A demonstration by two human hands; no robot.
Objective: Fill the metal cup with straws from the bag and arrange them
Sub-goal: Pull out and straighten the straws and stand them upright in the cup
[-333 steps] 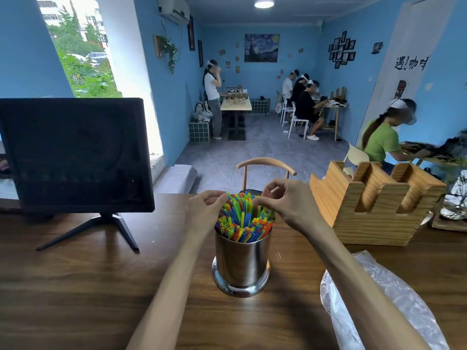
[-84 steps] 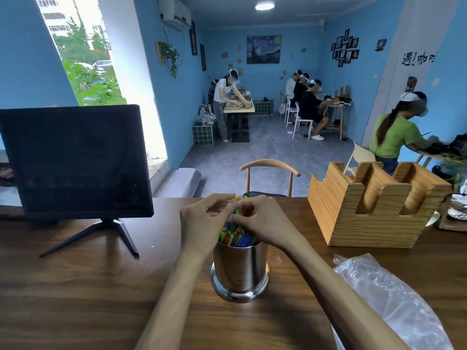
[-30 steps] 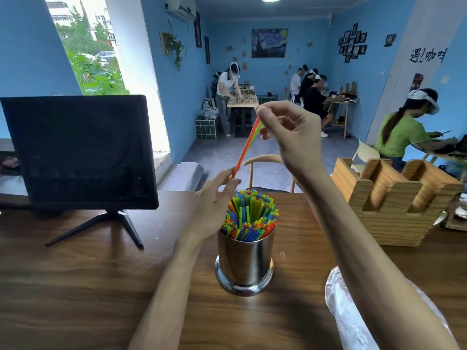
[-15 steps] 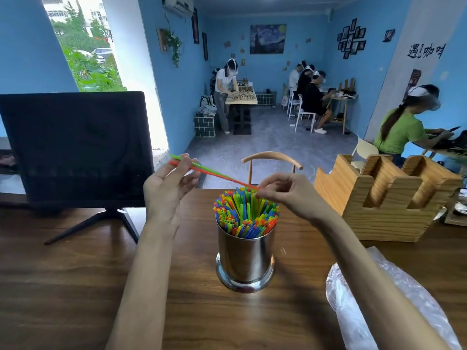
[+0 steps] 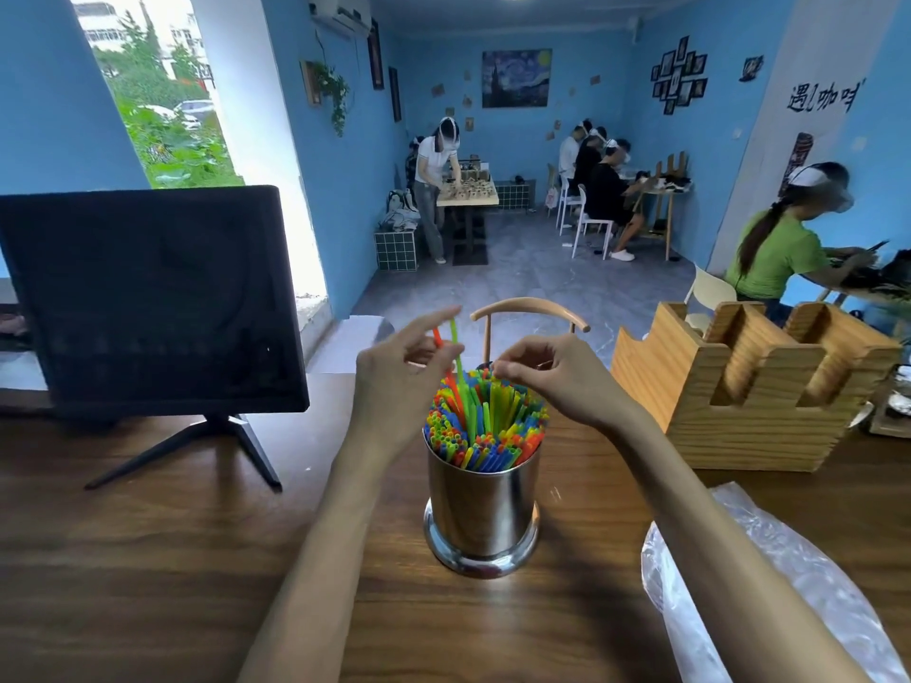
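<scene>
A shiny metal cup [image 5: 482, 505] stands on the wooden table, packed with several coloured straws [image 5: 485, 426]. My left hand [image 5: 394, 386] pinches a green straw [image 5: 457, 357] and an orange-red one, both standing nearly upright with their lower ends among the straws at the cup's left side. My right hand [image 5: 557, 382] hovers just above the far right of the bundle, its thumb and fingers curled together at the straw tips; I cannot see a straw between them. The clear plastic bag [image 5: 769, 598] lies flat at the lower right.
A dark monitor [image 5: 148, 298] on a tripod stand sits at the left. A wooden holder [image 5: 749, 391] stands at the right. A chair back [image 5: 530, 313] rises behind the table. Several people work at tables across the room.
The two straws, held level above the cup half a second ago, now stand upright with their ends in the cup. My left hand moved right, close to my right hand.
</scene>
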